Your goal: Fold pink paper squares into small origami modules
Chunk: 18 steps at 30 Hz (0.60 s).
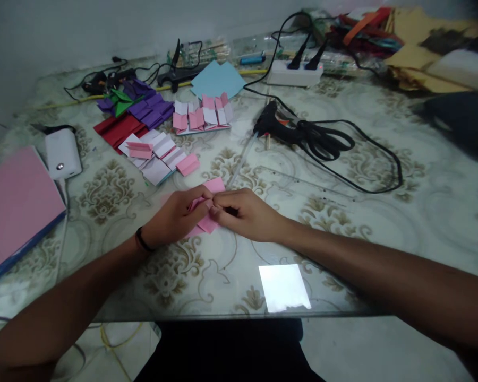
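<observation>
A pink paper (207,223) is pinched flat on the worktop (342,212) by the left hand (175,215) and right hand (242,212), both grips closed on it, so the fold is steadied.

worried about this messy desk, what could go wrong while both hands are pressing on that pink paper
1. The left hand and right hand pinch the pink paper on a smooth glass table; it could slip and crease crooked.
2. The glue gun lies close behind, its cord looping beside the right forearm; a snag might drag it, and it may be hot.
3. A forward sweep could scatter the folded pink pieces.
</observation>
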### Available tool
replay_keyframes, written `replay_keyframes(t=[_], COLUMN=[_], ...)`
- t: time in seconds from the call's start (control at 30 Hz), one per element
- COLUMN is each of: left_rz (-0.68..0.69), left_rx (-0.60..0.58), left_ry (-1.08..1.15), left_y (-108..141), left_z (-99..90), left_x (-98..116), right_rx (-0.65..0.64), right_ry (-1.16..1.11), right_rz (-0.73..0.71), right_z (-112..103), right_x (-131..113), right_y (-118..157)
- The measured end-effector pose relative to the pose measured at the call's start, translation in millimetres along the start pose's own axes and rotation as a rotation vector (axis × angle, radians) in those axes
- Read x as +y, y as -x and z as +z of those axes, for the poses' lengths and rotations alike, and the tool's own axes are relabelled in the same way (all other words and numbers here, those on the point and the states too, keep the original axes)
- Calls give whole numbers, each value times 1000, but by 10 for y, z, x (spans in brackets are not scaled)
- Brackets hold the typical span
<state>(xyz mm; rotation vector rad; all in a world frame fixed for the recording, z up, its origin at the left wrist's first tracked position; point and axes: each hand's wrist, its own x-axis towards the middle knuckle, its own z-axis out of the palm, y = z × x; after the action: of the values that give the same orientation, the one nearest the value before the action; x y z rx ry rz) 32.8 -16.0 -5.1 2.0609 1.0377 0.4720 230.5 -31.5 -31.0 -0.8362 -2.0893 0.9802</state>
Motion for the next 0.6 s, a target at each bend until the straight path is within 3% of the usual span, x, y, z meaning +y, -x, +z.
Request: replay_keyframes(t=[0.6], left_rz=[-19], left_rx=[-15], left_ry=[8], left_y=[-1], left_z=[-11], left_x=[7], right_rx=[4], right_ry=[-38], right_rz=[14], right_z=[3], right_x=[-17], right_y=[-22])
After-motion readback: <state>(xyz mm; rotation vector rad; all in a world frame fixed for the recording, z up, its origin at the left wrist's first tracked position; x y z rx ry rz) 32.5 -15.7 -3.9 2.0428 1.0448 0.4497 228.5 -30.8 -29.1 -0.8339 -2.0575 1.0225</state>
